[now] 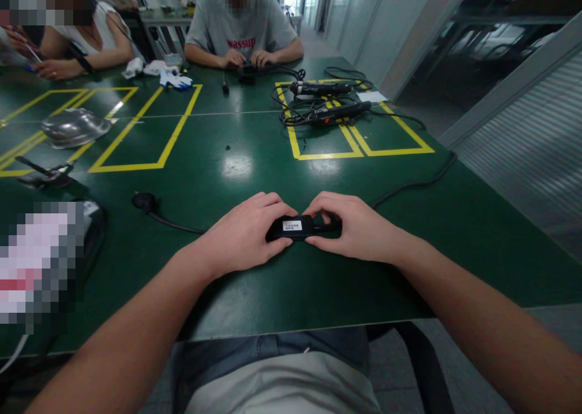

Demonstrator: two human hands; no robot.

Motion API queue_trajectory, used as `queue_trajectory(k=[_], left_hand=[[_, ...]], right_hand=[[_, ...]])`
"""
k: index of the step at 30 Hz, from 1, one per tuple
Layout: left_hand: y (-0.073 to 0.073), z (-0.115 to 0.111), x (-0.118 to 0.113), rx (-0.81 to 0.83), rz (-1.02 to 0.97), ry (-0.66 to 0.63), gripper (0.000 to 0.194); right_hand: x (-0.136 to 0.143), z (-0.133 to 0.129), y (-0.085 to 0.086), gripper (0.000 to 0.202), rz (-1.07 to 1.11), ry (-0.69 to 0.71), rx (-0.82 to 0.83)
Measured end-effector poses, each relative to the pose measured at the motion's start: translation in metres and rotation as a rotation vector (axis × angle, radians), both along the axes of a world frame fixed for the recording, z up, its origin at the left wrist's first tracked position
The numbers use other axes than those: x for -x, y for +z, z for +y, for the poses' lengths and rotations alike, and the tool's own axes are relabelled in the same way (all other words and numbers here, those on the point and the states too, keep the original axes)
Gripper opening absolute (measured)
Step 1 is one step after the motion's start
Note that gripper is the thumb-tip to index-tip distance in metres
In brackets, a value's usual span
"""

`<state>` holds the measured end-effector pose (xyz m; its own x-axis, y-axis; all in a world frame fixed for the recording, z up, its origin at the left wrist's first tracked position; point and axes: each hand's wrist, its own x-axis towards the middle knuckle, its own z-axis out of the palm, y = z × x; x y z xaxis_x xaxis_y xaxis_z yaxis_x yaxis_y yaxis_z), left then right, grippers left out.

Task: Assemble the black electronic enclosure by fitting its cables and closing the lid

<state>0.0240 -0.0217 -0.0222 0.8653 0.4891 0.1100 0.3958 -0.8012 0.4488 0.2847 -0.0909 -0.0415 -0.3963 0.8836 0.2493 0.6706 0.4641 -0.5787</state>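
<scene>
The labelled black power adapter (294, 227) at the green desk (254, 305) lies at 3 o'clock from the left hand (248, 229) and 9 o'clock from the right hand (357, 223), long axis 9-to-3, each pinching an end, neither nearer.

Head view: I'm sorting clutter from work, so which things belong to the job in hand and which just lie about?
Job in hand, seemingly:
- black labelled box, between left hand and right hand
- plug, its cord running to the left hand

Lying about, seemingly:
- shiny metal dish
- white-and-blue glove
- corded black tools
</scene>
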Motion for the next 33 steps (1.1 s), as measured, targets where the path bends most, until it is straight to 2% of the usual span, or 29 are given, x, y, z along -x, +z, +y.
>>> queue_trajectory(k=[13,24,33], left_hand=[[0.0006,-0.0009,0.0005,0.001,0.013,0.003,0.033],[0.0026,0.0015,-0.0003,-0.067,0.107,0.008,0.032],[0.0009,0.0023,0.0047,-0.109,0.109,0.05,0.035]], right_hand=[[0.0018,-0.002,0.0,0.026,-0.077,0.02,-0.01],[0.0002,-0.0014,-0.0028,0.03,-0.093,0.02,-0.006],[0.0007,-0.0013,-0.0021,0.029,-0.066,0.006,0.029]])
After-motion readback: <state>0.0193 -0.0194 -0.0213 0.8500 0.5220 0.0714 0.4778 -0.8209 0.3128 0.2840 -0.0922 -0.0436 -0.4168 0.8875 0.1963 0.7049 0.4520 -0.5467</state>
